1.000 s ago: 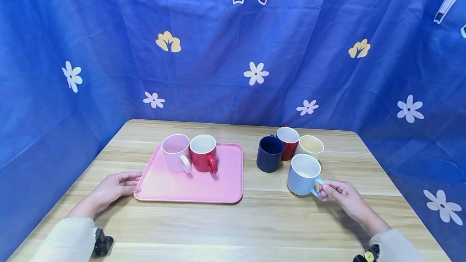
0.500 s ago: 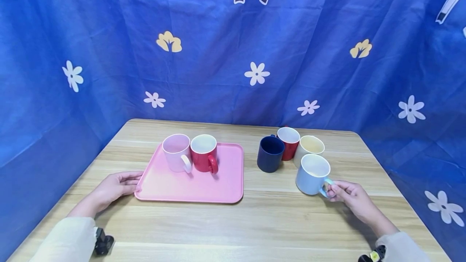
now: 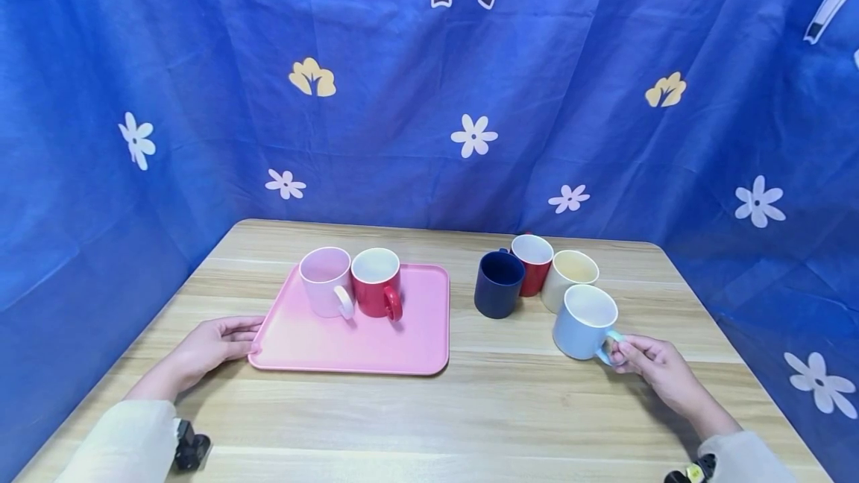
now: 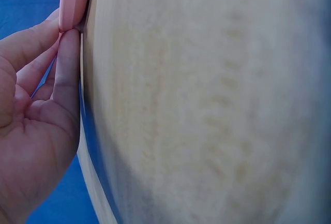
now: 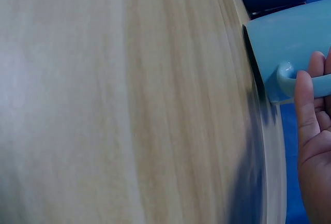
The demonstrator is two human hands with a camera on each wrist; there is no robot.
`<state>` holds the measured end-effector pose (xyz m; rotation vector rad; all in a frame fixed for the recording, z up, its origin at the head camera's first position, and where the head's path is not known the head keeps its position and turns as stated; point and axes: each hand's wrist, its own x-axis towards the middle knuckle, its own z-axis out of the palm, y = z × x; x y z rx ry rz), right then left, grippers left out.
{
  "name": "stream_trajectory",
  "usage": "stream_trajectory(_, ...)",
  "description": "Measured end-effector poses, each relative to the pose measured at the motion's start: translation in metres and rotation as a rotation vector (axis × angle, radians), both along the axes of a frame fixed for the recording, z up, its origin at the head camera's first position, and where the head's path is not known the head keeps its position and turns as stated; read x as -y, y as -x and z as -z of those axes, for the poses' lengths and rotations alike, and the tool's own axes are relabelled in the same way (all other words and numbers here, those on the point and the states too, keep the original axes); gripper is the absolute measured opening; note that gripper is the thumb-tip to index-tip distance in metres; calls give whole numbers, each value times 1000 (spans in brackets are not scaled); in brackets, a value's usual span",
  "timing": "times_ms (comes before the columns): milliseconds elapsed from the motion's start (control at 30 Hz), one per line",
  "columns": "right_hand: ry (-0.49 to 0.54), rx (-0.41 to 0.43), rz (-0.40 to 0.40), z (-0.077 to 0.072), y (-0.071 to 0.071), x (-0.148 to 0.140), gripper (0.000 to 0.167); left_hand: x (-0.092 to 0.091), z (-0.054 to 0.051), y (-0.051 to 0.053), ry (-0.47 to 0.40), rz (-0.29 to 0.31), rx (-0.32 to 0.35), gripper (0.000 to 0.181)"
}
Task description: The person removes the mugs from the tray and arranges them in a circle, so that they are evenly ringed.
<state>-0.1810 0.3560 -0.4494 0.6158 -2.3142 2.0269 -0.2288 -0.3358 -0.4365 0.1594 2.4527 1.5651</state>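
My right hand (image 3: 661, 375) pinches the handle of a light blue mug (image 3: 582, 328), thumb and fingers on the loop in the right wrist view. The mug is upright, at table level or barely above; I cannot tell which. Close behind it are a cream mug (image 3: 558, 294), a red mug (image 3: 535, 274) with a white inside, and a dark blue mug (image 3: 496, 297). At the left, my left hand (image 3: 201, 352) holds the near left corner of a pink tray (image 3: 416, 341) between thumb and fingers. A pale pink mug (image 3: 323, 297) and a red mug (image 3: 371, 298) stand side by side on the tray.
The wooden table (image 3: 429, 423) reaches back to a blue patterned curtain (image 3: 389, 118), which also hangs along both sides. Bare wood lies between the tray and the dark blue mug. A dark device (image 3: 190, 446) sits on the left wrist.
My right hand has moved the light blue mug rightward, away from the dark blue mug, to the front right of the cream mug. The left hand and the tray stay in place.
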Motion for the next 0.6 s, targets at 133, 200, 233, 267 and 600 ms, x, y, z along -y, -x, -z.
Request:
stream_trajectory(133, 20, 7, 1, 3, 0, -2, 24, 0, 0, 0, 5, -7, 9, 64)
stream_trajectory(200, 31, 8, -2, 5, 0, -4, 23, -1, 0, 0, 5, -7, 11, 64)
stream_trajectory(233, 34, 6, -2, 6, 1, -5, 23, -1, -1, 0, 3, -6, 11, 64)
stream_trajectory(267, 40, 5, -3, 6, 1, -5, 23, -1, -1, 0, 1, -5, 11, 64)
stream_trajectory(600, 101, 10, -31, 11, 2, -12, 23, -1, -2, -1, -12, 5, 6, 64)
